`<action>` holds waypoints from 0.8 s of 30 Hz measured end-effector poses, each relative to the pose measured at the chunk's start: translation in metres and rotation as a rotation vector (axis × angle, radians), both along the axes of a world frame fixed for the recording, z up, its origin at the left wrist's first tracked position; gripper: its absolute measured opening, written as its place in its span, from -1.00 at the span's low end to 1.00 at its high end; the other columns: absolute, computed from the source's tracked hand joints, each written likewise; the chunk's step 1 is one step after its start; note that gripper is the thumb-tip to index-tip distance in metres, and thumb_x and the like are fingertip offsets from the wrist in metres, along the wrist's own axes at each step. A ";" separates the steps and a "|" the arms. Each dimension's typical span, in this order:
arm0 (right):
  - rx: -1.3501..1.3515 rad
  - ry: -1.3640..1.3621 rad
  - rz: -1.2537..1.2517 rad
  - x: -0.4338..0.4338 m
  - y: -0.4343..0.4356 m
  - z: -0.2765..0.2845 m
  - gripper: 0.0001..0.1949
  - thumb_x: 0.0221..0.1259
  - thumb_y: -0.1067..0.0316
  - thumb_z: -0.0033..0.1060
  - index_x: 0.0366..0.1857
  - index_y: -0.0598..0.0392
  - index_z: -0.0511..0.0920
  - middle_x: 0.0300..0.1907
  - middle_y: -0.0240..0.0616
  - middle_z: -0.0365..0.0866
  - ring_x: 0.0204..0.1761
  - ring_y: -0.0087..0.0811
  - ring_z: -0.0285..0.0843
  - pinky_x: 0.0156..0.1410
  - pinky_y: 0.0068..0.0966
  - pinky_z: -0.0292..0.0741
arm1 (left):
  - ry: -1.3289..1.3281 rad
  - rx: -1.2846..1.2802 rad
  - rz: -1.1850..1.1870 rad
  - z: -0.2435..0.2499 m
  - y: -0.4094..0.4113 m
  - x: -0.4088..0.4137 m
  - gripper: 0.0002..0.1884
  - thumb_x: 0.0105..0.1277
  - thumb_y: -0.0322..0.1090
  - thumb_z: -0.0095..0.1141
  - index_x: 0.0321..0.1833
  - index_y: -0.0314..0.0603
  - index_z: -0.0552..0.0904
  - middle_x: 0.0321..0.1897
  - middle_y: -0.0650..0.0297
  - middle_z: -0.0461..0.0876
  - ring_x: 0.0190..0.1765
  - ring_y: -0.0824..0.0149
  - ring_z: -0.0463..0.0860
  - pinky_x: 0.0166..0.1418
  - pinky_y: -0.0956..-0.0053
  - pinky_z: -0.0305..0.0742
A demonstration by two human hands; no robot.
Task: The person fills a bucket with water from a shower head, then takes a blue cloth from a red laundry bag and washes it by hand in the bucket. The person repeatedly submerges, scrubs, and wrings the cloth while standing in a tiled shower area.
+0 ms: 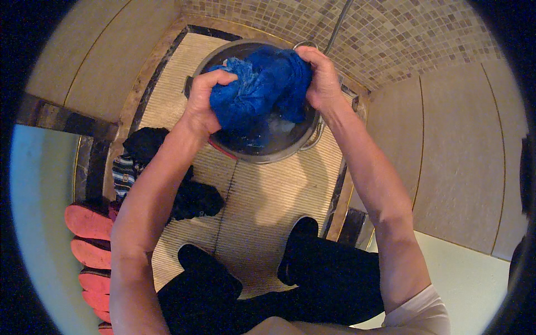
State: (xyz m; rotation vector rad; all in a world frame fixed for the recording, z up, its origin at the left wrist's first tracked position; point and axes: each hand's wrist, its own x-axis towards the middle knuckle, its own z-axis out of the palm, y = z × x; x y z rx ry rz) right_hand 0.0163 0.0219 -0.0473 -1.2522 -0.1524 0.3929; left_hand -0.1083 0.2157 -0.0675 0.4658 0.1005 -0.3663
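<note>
A wet blue cloth (259,83) is held in both hands over a round metal tub (272,157) of dark water. My left hand (207,98) grips its left end, with the thumb on top. My right hand (322,77) grips the right end near the tub's far right rim. The lower part of the cloth hangs down to the water, and whether it dips in cannot be told. Something pale shows in the water under the cloth. A metal ring handle (314,140) hangs at the tub's right side.
Dark clothes (197,199) and a striped cloth (123,176) lie on the ribbed floor at left. Red slippers (90,222) stand in a row at lower left. A grey hose (337,27) runs down the mosaic-tiled wall (402,37) behind the tub.
</note>
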 end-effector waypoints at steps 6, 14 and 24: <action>-0.464 -1.096 0.102 -0.096 0.064 0.027 -0.89 0.01 0.30 0.21 -0.54 0.04 0.51 -0.60 -0.12 0.54 -0.55 -0.24 0.60 -0.42 -0.36 0.50 | -0.116 0.295 0.296 -0.015 -0.009 -0.001 -0.54 0.32 -0.06 -0.04 0.12 -0.28 0.44 -0.04 0.13 0.56 -0.01 0.29 0.59 0.14 0.34 0.50; -0.593 -0.767 -0.117 -0.070 0.068 0.025 -0.74 -0.01 0.12 0.28 -0.62 0.08 0.55 -0.59 -0.10 0.59 -0.51 -0.22 0.61 -0.37 -0.33 0.51 | -0.172 -0.280 0.028 -0.024 -0.036 0.000 -0.60 0.33 -0.05 -0.13 0.05 -0.19 0.49 -0.03 0.12 0.57 0.04 0.24 0.58 0.22 0.26 0.46; -0.564 -0.163 0.106 -0.046 0.052 0.015 -0.53 0.03 -0.12 0.23 -0.48 0.20 0.60 -0.46 -0.12 0.61 -0.39 -0.39 0.53 -0.18 -0.39 0.47 | -0.308 0.195 0.232 -0.014 -0.040 -0.011 -0.89 0.25 -0.32 0.04 -0.22 -0.12 0.57 -0.32 0.30 0.62 -0.24 0.45 0.60 -0.04 0.47 0.55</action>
